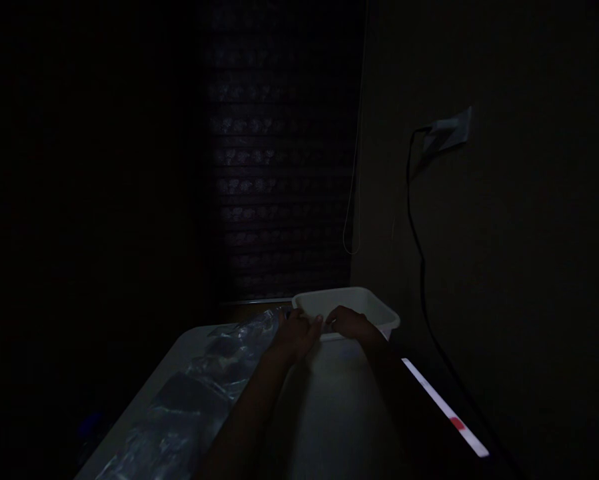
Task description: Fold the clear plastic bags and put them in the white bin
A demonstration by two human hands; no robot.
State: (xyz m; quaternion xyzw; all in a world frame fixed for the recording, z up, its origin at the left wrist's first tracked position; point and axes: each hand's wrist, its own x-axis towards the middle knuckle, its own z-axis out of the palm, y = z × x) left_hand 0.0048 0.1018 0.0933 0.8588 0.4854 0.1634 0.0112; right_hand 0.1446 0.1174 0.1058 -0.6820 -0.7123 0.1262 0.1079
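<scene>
The scene is very dark. A white plastic bin (379,310) stands at the far end of a pale table (329,413). My left hand (296,333) is at the bin's near left edge, thumb apart from the other fingers, beside crumpled clear plastic (199,393); nothing can be made out in it. Over the bin's near rim reaches my right hand (348,323), its fingers curled and bent down inside. Whatever those fingers hold, if anything, is too dark to tell.
Right of the table lies a bright white strip (429,395) with a red patch. A black cord (423,267) hangs from a wall socket (449,130). Behind the table is a dark blind (279,160) with a pull cord (352,200).
</scene>
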